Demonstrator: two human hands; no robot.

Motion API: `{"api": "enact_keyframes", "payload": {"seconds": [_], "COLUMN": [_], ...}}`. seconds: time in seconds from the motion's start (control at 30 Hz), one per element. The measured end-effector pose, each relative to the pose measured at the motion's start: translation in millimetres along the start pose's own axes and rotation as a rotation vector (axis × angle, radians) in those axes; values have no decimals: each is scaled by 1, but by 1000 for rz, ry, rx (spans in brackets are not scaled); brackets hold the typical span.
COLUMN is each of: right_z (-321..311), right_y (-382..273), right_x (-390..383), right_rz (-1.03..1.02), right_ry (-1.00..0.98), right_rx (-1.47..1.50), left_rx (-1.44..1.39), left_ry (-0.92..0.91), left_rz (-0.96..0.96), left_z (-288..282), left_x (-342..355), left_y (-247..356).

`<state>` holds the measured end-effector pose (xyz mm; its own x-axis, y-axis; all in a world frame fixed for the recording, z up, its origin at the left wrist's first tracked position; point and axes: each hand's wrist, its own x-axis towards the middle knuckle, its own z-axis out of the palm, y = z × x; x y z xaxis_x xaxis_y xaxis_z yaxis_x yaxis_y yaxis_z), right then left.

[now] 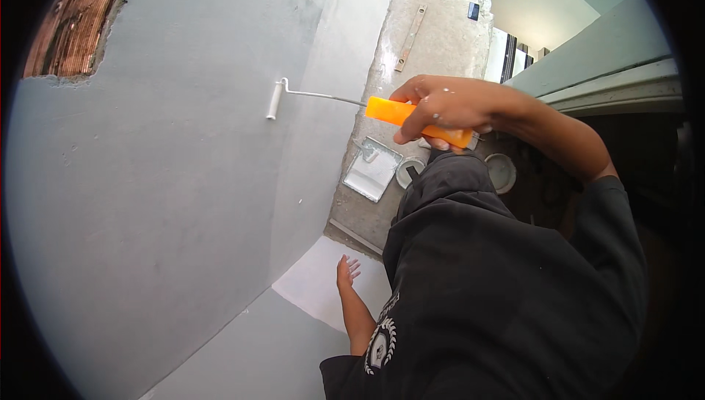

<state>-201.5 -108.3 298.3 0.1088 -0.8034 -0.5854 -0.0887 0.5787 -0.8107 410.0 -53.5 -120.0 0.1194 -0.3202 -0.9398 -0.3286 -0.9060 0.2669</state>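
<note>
My right hand (455,105), flecked with white paint, grips the orange handle of a small paint roller (389,111). Its thin bent wire frame reaches left, and the narrow white roller sleeve (275,100) is at the grey wall (183,172); whether it presses on the surface I cannot tell. Lower down, my left hand (348,271) hangs free with fingers apart, close to a white lower part of the adjoining wall (305,275). On the floor below the roller lies a paint tray (371,180) with another small roller in it.
Beside the tray stands a paint bucket (408,174), and another bucket (501,172) is right of my legs. A long straight bar (410,39) and a dark phone-like object (474,11) lie farther off on the concrete floor. A rough-edged reddish-brown ribbed patch (81,18) breaks the wall, upper left.
</note>
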Motion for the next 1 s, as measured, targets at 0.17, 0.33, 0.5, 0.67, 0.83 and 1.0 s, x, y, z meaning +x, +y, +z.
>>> {"api": "enact_keyframes", "payload": {"seconds": [0.17,0.33,0.5,0.67,0.83,1.0], "right_z": [8,-26,-44,-12,2,-34], "right_y": [24,-21,-52,-22,28,-28], "right_x": [58,-40,-85,-22,61,-44], "right_rz": [45,-22,-142,5,11,-21], "right_ry": [-25,-57,-96,-69,-38,-39], "right_rx": [137,76,-80,-46,99,7], "left_rx": [-4,-18,-39,-34,-16,-93], "left_ry": [-14,54,60,-5,10,138], "left_rz": [20,125,73,-9,24,161], "left_z": [5,5,11,13,13,6], "left_x": [-3,-11,-11,-9,-17,-21], "left_y": [7,18,2,-15,-9,-4]}}
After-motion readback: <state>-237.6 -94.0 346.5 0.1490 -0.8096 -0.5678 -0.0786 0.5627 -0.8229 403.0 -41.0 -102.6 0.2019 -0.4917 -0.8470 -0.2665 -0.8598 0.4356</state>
